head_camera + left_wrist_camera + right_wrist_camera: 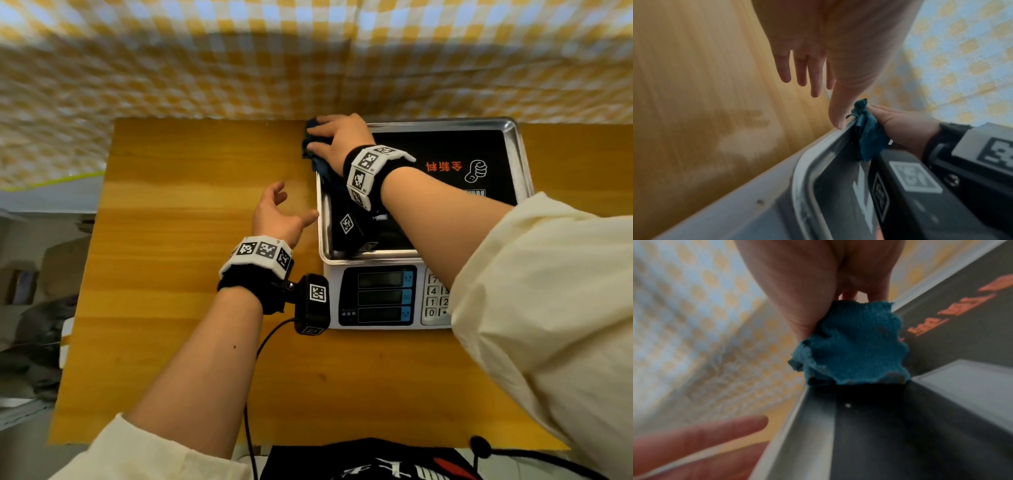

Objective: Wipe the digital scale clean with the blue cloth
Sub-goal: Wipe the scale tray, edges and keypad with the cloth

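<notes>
The cloth (pixel 851 345) bunched under my right hand (pixel 337 138) is teal-blue, looking darker, almost navy, from the head view. It lies at the far left corner of the digital scale (pixel 383 298), whose tray (pixel 522 161) is shiny silver steel around a black sheet printed with orange-red characters and a white thumbs-up figure. The scale's body below the tray is white, with a black display panel edged in light blue and a pale keypad with dark digits. Under the scale, the table (pixel 178 274) is honey-yellow wood with streaked grain. Beyond the scale hangs a curtain (pixel 205 68) checked in yellow and white. My wristbands are black with white blocks carrying black-and-white square codes, and my sleeves are cream.
</notes>
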